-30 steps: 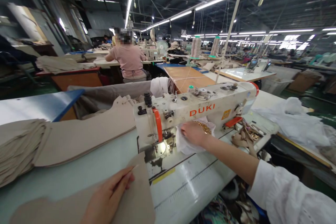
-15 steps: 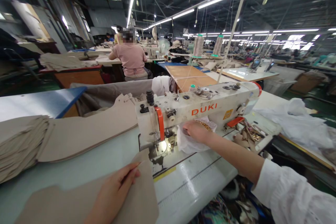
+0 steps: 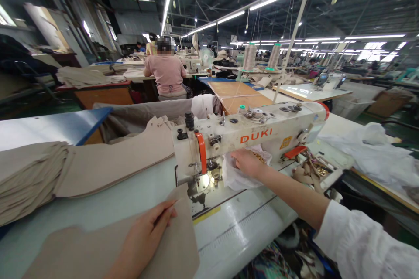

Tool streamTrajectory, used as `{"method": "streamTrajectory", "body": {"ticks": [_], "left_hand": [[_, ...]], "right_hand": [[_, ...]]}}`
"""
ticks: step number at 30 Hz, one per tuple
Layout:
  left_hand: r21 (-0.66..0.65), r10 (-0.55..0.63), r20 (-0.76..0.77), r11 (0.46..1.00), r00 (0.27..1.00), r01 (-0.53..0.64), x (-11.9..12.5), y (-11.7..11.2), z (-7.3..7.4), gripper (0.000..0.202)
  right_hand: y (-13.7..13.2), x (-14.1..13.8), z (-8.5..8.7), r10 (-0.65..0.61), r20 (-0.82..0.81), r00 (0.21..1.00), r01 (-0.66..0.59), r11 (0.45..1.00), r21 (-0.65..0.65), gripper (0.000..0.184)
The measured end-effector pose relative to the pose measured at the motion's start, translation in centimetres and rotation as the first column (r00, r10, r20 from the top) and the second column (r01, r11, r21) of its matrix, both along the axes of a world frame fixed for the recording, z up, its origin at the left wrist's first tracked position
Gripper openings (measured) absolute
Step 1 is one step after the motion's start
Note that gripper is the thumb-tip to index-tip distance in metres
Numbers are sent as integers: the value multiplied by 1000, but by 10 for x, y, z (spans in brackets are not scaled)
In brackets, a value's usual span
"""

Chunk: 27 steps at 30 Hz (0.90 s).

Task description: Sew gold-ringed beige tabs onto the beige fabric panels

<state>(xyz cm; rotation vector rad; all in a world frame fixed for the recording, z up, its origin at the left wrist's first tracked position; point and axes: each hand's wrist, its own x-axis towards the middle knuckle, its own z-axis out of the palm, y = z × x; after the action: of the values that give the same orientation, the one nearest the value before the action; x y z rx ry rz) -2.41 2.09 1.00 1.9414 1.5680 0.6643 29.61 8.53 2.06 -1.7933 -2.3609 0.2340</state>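
Observation:
My left hand [image 3: 147, 235] pinches a beige fabric panel [image 3: 183, 231] near its upper right corner, thumb against fingers. The panel lies on the sewing table [image 3: 242, 235], in front of the sewing machine [image 3: 225, 135]. Under the machine's arm, my right hand [image 3: 247, 163] reaches over a white plastic bag [image 3: 234, 178] with gold-coloured small pieces [image 3: 259, 157] in it. The right fingers are bent and close together; whatever they hold is too small or hidden to make out. The presser foot area [image 3: 203, 181] is lit, with no fabric under it.
A stack of beige panels [image 3: 29, 178] lies at the left, with more panels [image 3: 114, 165] spread behind the machine head. A tray of scraps and metal bits [image 3: 314, 172] sits at the right end. Beyond are white plastic bags [image 3: 376, 144] and a seated co-worker [image 3: 168, 69].
The view has shifted slightly, so the scene sits a little further right. My right fingers have moved slightly over the bag. My left hand keeps its pinch on the panel.

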Motion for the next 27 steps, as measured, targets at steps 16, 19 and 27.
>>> {"method": "streamTrajectory", "body": {"ticks": [16,19,27], "left_hand": [[-4,5,-22,1000,1000,-5,0,1,1,34],[1,-6,-9,1000,1000,6,1,0,1,32],[14,-45,42,999,998,45,4,-7,4,30]], "right_hand": [[-15,11,5,-224,-545,808,269,963,4,19],[-30,8,3,-193,-679,708,269,963,7,8],[-84,-33,-1,-176,-982,65,93,981,-170,24]]}}
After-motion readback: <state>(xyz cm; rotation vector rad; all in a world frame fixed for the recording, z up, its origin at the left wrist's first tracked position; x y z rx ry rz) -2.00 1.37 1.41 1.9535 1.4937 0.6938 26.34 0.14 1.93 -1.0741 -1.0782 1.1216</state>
